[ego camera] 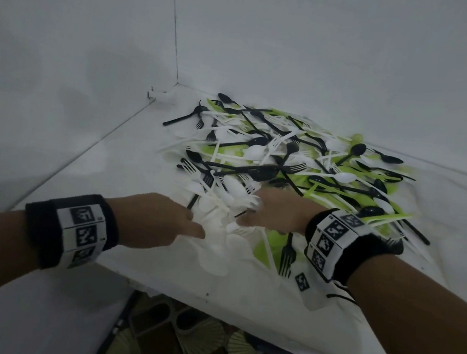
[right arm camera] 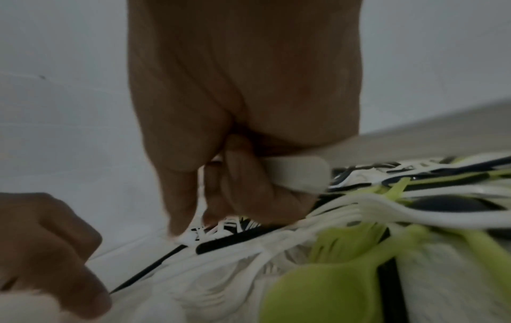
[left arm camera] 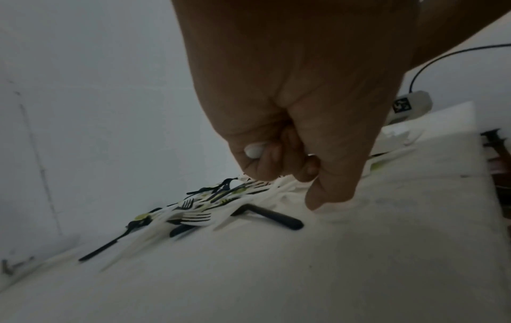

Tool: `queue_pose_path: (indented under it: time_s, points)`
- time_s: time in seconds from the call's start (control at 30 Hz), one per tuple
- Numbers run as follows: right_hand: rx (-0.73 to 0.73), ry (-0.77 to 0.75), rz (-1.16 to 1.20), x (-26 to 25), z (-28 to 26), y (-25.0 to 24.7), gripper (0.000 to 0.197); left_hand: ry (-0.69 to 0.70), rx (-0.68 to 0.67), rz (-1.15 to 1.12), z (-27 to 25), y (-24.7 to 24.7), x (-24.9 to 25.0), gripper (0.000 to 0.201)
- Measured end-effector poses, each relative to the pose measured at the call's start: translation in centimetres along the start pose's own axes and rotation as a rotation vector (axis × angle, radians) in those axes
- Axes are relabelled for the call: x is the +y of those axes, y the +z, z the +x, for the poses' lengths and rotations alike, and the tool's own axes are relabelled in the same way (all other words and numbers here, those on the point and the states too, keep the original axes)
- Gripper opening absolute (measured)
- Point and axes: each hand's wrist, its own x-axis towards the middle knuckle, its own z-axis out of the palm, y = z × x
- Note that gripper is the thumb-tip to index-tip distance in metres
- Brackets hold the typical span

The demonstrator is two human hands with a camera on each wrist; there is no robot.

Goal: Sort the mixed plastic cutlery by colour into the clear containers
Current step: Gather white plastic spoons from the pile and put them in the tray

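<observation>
The cutlery pile (ego camera: 293,167) is lying at the frame's centre on the white surface (ego camera: 100,176). The left hand (ego camera: 157,220) and the right hand (ego camera: 275,212) are each gripping white pieces (right arm camera: 298,174). The wristband markers (ego camera: 335,230) are carrying no readable writing.

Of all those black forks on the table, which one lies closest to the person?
The black fork just inside the right wrist. It lies alone at the pile's near edge with tines pointing toward the person, while the other black forks sit farther back among the heap.

One heap of cutlery (ego camera: 287,166) in three colours: black, white, green. Too tangled to count pieces. Two hands (ego camera: 160,220) show.
</observation>
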Motion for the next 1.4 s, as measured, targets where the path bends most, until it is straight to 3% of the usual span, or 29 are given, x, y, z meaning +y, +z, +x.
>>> queue_pose_path:
  time_s: [0.07,0.13,0.3,0.5,0.67,0.77,0.87,0.97,1.1,1.17,1.27,1.4]
  points:
    - [-0.139,0.038,-0.122,-0.1,-0.1,0.6,0.044,0.034,-0.016,0.053,0.5,0.4,0.1,0.043]
    - [-0.164,0.076,-0.197,0.0,-0.4,1.2,0.042,0.057,0.020,0.031,1.0,0.5,-0.1,0.033]
    - [-0.097,0.093,-0.204,0.2,-0.5,1.8,0.035,0.136,0.139,-0.075,2.4,0.2,-0.4,0.021]
    - [-0.012,0.064,-0.154,0.9,-0.9,1.5,0.020,0.135,0.211,-0.230,3.6,-0.6,0.0,0.023]
    - [0.179,0.074,-0.055,2.4,-1.6,0.6,0.030,0.133,0.398,-0.405,4.3,-0.5,-0.2,0.029]
    - [0.484,0.154,0.175,2.5,-2.2,-0.1,0.033,0.038,0.517,-0.600,4.6,-1.9,1.1,0.011]
    - [0.720,0.240,0.510,3.1,-2.1,-0.9,0.032,-0.087,0.614,-0.810,5.8,-2.9,2.1,0.021]
    - [0.774,0.259,0.523,3.6,-1.8,-1.2,0.026,-0.165,0.761,-1.124,7.5,-3.8,2.6,0.022]
    - [0.702,0.225,0.391,3.4,-0.9,-1.1,0.029,-0.302,0.999,-1.499,8.5,-5.5,3.1,0.006]
    - [0.650,0.222,0.410,2.9,-0.2,-0.9,0.030,-0.382,1.065,-1.616,8.3,-6.0,2.6,0.011]
    - [0.579,0.217,0.499,1.9,0.8,-0.5,0.033,-0.478,0.966,-1.544,6.9,-5.4,1.1,0.024]
    - [0.433,0.170,0.517,0.6,1.9,-0.3,0.038,-0.479,0.723,-1.060,3.9,-3.0,-0.6,0.028]
